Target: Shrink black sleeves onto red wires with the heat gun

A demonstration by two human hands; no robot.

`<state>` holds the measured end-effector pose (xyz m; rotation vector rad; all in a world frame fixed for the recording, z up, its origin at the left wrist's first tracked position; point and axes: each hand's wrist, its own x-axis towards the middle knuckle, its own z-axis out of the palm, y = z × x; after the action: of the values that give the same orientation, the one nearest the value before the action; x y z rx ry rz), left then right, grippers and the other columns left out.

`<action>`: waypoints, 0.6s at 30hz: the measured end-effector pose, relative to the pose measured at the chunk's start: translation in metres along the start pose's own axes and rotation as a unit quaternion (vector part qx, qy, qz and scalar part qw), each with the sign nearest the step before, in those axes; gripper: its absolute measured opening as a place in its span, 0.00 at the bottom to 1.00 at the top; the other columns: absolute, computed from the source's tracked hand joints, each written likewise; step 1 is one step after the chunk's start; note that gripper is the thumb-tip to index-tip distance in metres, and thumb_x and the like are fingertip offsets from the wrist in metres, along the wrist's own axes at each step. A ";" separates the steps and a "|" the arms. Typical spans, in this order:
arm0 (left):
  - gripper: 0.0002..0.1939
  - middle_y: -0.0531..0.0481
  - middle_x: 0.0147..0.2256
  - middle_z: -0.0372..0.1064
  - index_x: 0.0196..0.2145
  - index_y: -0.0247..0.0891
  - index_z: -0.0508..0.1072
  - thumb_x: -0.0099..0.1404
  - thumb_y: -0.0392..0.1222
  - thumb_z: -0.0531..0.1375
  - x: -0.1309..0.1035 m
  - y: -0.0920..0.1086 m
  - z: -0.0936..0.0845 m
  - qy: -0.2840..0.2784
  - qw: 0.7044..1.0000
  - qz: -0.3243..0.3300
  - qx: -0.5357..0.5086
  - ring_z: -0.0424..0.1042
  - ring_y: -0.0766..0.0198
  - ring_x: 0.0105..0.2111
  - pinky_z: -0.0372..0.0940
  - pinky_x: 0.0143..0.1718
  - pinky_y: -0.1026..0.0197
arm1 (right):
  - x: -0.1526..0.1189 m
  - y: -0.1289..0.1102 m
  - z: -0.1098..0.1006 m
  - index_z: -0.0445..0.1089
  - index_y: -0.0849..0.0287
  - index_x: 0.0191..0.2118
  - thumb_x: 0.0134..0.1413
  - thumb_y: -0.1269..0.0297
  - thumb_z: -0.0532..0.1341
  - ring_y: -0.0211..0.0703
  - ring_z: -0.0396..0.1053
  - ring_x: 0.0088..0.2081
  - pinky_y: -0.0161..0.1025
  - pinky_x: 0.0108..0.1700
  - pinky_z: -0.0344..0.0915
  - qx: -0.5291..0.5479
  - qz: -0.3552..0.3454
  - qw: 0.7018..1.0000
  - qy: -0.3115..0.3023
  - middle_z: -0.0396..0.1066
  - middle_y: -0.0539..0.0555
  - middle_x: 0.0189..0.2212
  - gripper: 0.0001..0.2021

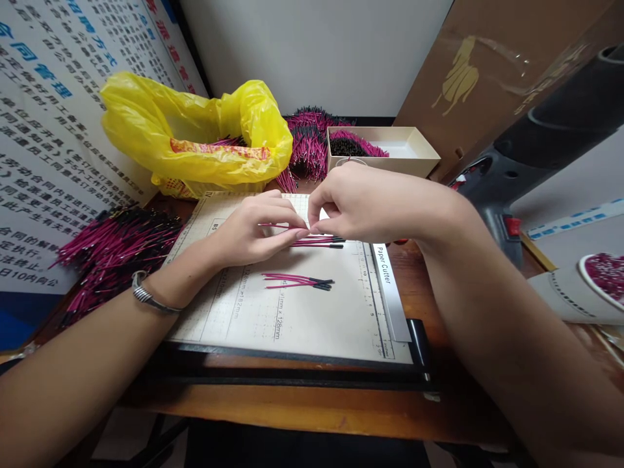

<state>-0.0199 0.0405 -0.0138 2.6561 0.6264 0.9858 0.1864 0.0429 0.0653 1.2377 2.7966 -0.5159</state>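
Left hand [263, 229] has a thin magenta wire [277, 226] pinched between thumb and fingers, low over the cutter [312, 335], back half, nearer its right edge. Right hand [358, 201] arches in from the right, wrist bent, fingers curled, thumb and index tips meeting the left fingertips at the wire's end; can't tell if it grips the wire too, contact point is covered. Just under the hands, a row [322, 243] of similar wires lies roughly parallel to the cutter's front edge, smooth insulation, black sleeved ends to the right. Small bunch [298, 282] mid-board toward the front edge: straight strands fanned at left, black tips crossing at right. Cutter is a flat cream board with printed grid; flat metal rail [390, 286] on the right edge, glossy black handle [418, 341] at the front-right corner. All on a varnished wood counter [292, 406]. Off the cutter's back-left corner: crinkled yellow plastic bag [195, 162], wires inside. Bristly pile [121, 250] beside the left edge, another [309, 146] past the back edge, touching a shallow cream box [407, 165] part-filled with wires. White cup [565, 296] at the counter's right edge, magenta bits [605, 276] in its mouth.
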 end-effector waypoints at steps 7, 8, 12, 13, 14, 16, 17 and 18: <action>0.11 0.52 0.26 0.73 0.29 0.34 0.77 0.70 0.37 0.61 0.002 0.006 -0.003 -0.016 0.999 -0.045 -0.009 0.63 0.69 0.26 0.59 0.32 0.64 | 0.000 0.001 0.000 0.78 0.56 0.33 0.55 0.69 0.60 0.31 0.55 0.20 0.36 0.27 0.50 -0.024 0.006 1.000 0.004 0.63 0.45 0.16 0.08; 0.11 0.53 0.26 0.72 0.29 0.34 0.77 0.70 0.37 0.61 0.002 0.006 -0.003 -0.016 0.998 -0.053 -0.018 0.63 0.69 0.25 0.59 0.31 0.65 | 0.000 0.000 0.000 0.78 0.55 0.34 0.55 0.69 0.60 0.31 0.55 0.21 0.36 0.27 0.50 -0.029 0.006 1.000 0.003 0.62 0.45 0.17 0.08; 0.11 0.54 0.25 0.72 0.29 0.35 0.78 0.69 0.38 0.61 0.002 0.005 -0.004 -0.013 0.995 -0.081 -0.052 0.63 0.70 0.25 0.58 0.30 0.66 | 0.001 0.001 0.001 0.78 0.55 0.33 0.54 0.70 0.59 0.32 0.57 0.22 0.37 0.27 0.50 -0.029 0.003 1.000 0.006 0.64 0.46 0.18 0.09; 0.11 0.54 0.25 0.72 0.29 0.35 0.78 0.69 0.38 0.61 0.002 0.004 -0.004 -0.012 0.994 -0.087 -0.059 0.63 0.70 0.25 0.58 0.30 0.66 | 0.002 0.002 0.001 0.77 0.55 0.33 0.54 0.71 0.59 0.32 0.57 0.22 0.37 0.27 0.50 -0.025 0.004 1.000 0.007 0.64 0.46 0.18 0.09; 0.11 0.54 0.25 0.73 0.29 0.35 0.78 0.68 0.38 0.62 0.002 0.003 -0.003 -0.011 0.994 -0.092 -0.066 0.64 0.70 0.26 0.58 0.30 0.65 | 0.002 0.002 0.001 0.77 0.55 0.32 0.53 0.71 0.60 0.32 0.58 0.22 0.37 0.27 0.50 -0.021 0.005 1.000 0.007 0.65 0.46 0.18 0.08; 0.11 0.54 0.25 0.72 0.28 0.36 0.78 0.68 0.39 0.62 0.002 0.003 -0.003 -0.007 0.992 -0.101 -0.078 0.64 0.69 0.26 0.58 0.31 0.65 | 0.003 0.003 0.001 0.77 0.56 0.31 0.53 0.71 0.60 0.32 0.58 0.21 0.37 0.26 0.51 -0.011 0.007 1.000 0.007 0.65 0.46 0.18 0.08; 0.11 0.54 0.24 0.72 0.28 0.36 0.78 0.67 0.39 0.62 0.002 0.003 -0.003 -0.005 0.991 -0.107 -0.084 0.64 0.69 0.26 0.58 0.31 0.65 | 0.004 0.003 0.001 0.77 0.56 0.31 0.53 0.71 0.60 0.31 0.58 0.21 0.37 0.26 0.51 -0.006 0.006 1.000 0.008 0.64 0.46 0.18 0.07; 0.11 0.54 0.24 0.71 0.27 0.36 0.78 0.67 0.40 0.62 0.003 0.003 -0.003 -0.003 0.989 -0.115 -0.089 0.63 0.68 0.26 0.58 0.31 0.64 | 0.004 0.003 0.001 0.77 0.56 0.32 0.53 0.71 0.60 0.31 0.58 0.21 0.37 0.26 0.51 -0.003 0.004 1.000 0.011 0.64 0.46 0.17 0.07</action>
<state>-0.0193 0.0388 -0.0087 2.3680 0.7835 0.9214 0.1859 0.0473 0.0627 1.2591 2.8080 -0.4974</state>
